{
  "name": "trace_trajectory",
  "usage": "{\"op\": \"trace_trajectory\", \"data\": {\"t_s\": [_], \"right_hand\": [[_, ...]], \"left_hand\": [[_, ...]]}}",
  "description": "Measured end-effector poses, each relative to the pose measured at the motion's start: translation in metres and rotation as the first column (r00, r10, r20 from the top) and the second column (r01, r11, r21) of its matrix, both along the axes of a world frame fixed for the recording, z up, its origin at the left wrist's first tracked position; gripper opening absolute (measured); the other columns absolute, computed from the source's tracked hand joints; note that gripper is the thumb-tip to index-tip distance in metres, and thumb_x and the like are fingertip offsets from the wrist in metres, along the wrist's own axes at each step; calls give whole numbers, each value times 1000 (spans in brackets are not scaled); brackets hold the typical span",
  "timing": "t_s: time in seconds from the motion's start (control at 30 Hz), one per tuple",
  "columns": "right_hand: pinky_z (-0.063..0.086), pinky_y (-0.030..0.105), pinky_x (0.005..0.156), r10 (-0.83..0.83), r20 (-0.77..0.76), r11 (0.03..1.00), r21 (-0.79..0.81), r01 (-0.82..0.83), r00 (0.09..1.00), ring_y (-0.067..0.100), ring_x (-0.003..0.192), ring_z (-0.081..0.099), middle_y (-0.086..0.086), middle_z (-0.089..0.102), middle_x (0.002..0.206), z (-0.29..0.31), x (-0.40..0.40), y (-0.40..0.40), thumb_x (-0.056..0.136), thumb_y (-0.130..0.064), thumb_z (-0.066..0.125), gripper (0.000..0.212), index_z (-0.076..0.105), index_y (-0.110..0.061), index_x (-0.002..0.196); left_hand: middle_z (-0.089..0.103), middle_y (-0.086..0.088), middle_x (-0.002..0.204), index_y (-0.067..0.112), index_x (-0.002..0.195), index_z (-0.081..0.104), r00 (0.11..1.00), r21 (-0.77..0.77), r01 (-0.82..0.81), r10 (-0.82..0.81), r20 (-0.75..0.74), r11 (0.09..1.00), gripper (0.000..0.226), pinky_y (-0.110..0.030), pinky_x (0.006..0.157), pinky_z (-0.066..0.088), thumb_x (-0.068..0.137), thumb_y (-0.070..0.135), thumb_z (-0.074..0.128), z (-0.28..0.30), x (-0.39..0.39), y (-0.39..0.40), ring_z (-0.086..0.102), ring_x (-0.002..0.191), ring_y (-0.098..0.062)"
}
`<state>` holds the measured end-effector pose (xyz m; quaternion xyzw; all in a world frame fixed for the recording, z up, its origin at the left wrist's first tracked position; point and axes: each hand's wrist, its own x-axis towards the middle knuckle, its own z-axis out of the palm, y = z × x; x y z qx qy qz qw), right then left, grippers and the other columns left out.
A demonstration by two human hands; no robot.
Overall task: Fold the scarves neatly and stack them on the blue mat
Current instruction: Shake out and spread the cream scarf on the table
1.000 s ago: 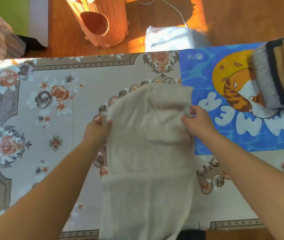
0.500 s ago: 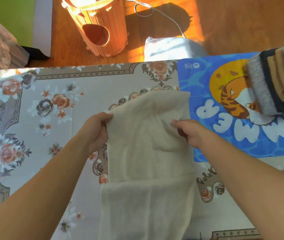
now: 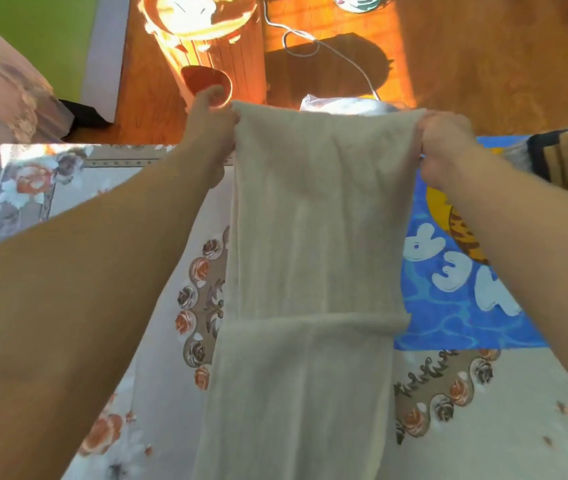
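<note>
A long beige scarf (image 3: 313, 258) hangs stretched in the air above the table, its lower part trailing toward me. My left hand (image 3: 211, 129) pinches its top left corner and my right hand (image 3: 443, 147) grips its top right corner, pulling the top edge taut. The blue mat (image 3: 448, 323) with a cartoon print lies on the table to the right, partly hidden by the scarf and my right arm. A stack of folded scarves (image 3: 559, 157), grey, dark and tan, sits at the mat's far right.
A floral tablecloth (image 3: 109, 403) covers the table. Beyond the far edge on the wooden floor stand a slatted wooden basket (image 3: 213, 46), a white cable (image 3: 310, 39) and a pale bundle (image 3: 344, 105). Pale fabric (image 3: 1, 109) sits at left.
Both hands have lifted the scarf's far end off the table and spread apart, so the top edge is now raised and taut. The view has moved closer.
</note>
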<state>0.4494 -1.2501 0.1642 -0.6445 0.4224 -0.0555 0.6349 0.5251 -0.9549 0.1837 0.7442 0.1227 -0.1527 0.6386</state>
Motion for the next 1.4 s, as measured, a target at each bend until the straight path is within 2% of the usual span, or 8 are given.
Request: {"op": "trace_trajectory", "data": {"t_s": [0.13,0.23,0.47,0.73,1.0,1.2,1.3,1.4], "right_hand": [[51,28,83,278,-361,897,-234,-375,890,21,113,57,0,49,137,-26,-54,18,92,-15,60,71,29,-23,155],[45,37,94,278,-542,792,-337,-508,793,34,123,50,14,45,138,-59,-138,47,89,-13,60,60,42,-15,146],[42,37,67,-224,-522,969,-206,133,823,28,73,57,11,58,79,-107,-278,89,74,-52,61,42,55,-11,82],[46,36,89,-24,-619,996,-85,-37,785,26,99,60,3,59,101,-95,-355,159,84,-29,77,45,54,-11,118],[53,43,92,273,-757,955,288,-72,594,32,102,61,9,64,104,-86,-395,179,89,-17,68,29,62,-11,117],[48,32,86,176,-519,984,108,-140,836,19,104,61,0,67,114,-38,-421,183,106,-26,46,26,59,-21,127],[54,31,77,68,-404,994,101,-30,912,10,94,68,-8,73,100,-17,-458,186,106,-29,47,19,64,-26,114],[58,43,85,66,-481,997,71,-37,874,19,99,70,-2,75,105,-30,-508,194,103,-32,52,21,67,-23,115]], "left_hand": [[26,-2,165,28,160,25,970,245,207,-231,71,947,73,-46,122,26,98,16,61,-30,-44,3,27,150,-23],[34,-8,158,20,156,34,907,554,410,-387,-166,724,66,-48,117,32,97,28,63,-83,-144,34,34,145,-27],[61,-8,129,12,134,53,971,656,175,-18,-239,734,46,-47,101,46,93,29,65,-114,-282,83,56,120,-30],[63,-5,119,16,134,48,889,511,202,63,-454,835,49,-40,85,50,93,31,69,-98,-351,110,62,108,-32],[65,1,96,16,111,62,667,395,612,-180,-723,685,22,-30,78,49,97,32,64,-93,-422,151,62,88,-19],[78,14,85,22,100,70,774,127,351,-211,-596,928,5,-30,76,60,96,25,68,-45,-431,166,74,81,-11],[79,8,92,19,106,70,761,-25,360,-308,-571,933,10,-23,63,57,97,21,66,-29,-446,181,75,81,-13],[78,0,99,18,112,70,702,-42,425,-358,-616,904,18,-38,77,61,97,28,68,-33,-478,203,75,88,-20]]}}
